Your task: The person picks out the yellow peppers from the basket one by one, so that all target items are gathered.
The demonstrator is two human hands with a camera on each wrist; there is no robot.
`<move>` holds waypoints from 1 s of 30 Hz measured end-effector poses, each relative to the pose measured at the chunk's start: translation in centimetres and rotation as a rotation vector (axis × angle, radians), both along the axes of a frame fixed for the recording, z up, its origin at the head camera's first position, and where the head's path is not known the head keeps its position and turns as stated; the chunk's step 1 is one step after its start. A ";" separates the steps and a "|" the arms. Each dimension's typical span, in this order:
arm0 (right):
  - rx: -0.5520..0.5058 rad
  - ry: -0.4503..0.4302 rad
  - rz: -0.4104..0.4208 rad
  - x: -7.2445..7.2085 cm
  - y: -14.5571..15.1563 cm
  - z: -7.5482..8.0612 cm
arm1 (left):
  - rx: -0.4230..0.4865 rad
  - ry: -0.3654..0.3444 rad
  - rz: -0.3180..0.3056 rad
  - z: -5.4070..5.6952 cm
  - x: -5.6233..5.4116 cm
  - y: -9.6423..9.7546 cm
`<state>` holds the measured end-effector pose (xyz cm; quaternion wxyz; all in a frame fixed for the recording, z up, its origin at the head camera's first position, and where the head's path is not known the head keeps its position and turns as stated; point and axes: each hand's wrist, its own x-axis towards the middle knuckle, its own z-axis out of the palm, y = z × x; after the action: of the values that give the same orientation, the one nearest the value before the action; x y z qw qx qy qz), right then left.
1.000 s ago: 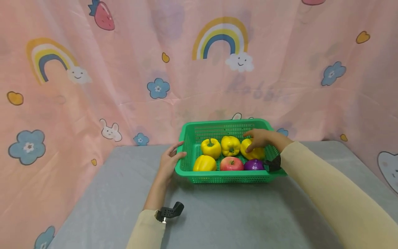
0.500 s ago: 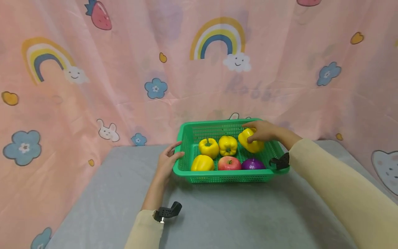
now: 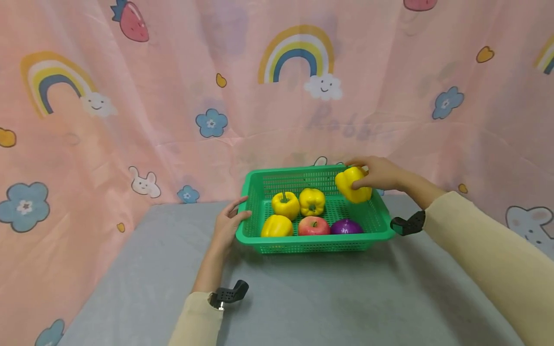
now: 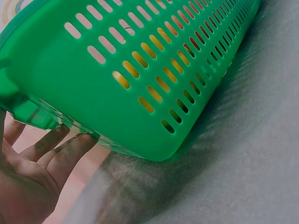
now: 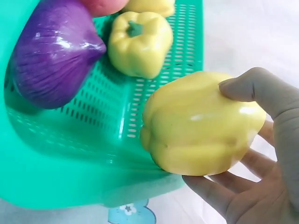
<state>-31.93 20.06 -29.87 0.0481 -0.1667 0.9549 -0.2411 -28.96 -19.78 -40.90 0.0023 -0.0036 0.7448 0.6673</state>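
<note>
In the head view my right hand (image 3: 381,174) grips a yellow bell pepper (image 3: 345,182), raised over the far right corner of a green plastic basket (image 3: 316,237). The right wrist view shows the thumb on the pepper's upper side and the fingers beneath it. My left hand (image 3: 226,225) holds the basket's left end, thumb at the rim and fingertips against the outer wall below it. Inside the basket lie three more yellow bell peppers (image 3: 285,206), a red apple (image 3: 313,226) and a purple onion (image 5: 56,53).
The basket stands on a grey cloth-covered table (image 3: 303,298). Behind it hangs a pink curtain (image 3: 164,96) with rainbows, flowers and rabbits. Each wrist carries a small black camera (image 3: 233,291).
My right hand has lifted the yellow bell pepper from the basket's right side, up and away toward the far right corner. The left hand keeps its place at the basket's left end.
</note>
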 end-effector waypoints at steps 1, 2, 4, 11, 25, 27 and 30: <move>-0.013 0.002 -0.005 0.1 0.2 0.1 | -0.002 -0.001 0.000 0.0 0.0 0.0; -0.026 0.005 -0.010 0.2 0.4 0.1 | -0.001 -0.002 -0.001 0.0 -0.1 -0.1; -0.062 0.009 -0.026 0.5 0.7 0.2 | -0.001 -0.004 -0.002 0.1 -0.1 -0.1; -0.160 0.064 -0.065 1.5 1.6 0.0 | 0.008 -0.005 0.000 0.2 -0.3 0.0; -0.349 0.104 -0.129 2.5 3.8 -1.8 | -0.011 0.008 0.002 -0.2 -0.3 0.0; -0.377 0.126 -0.137 2.6 4.0 -2.0 | -0.020 0.012 0.003 -0.3 -0.3 0.0; -0.414 0.169 -0.175 2.7 4.6 -2.4 | -0.022 0.019 -0.006 -0.4 -0.3 0.0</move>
<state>-29.25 24.68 -32.25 -0.0885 -0.1092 0.8966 -0.4200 -29.25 -19.81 -41.26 -0.0027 0.0049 0.7522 0.6589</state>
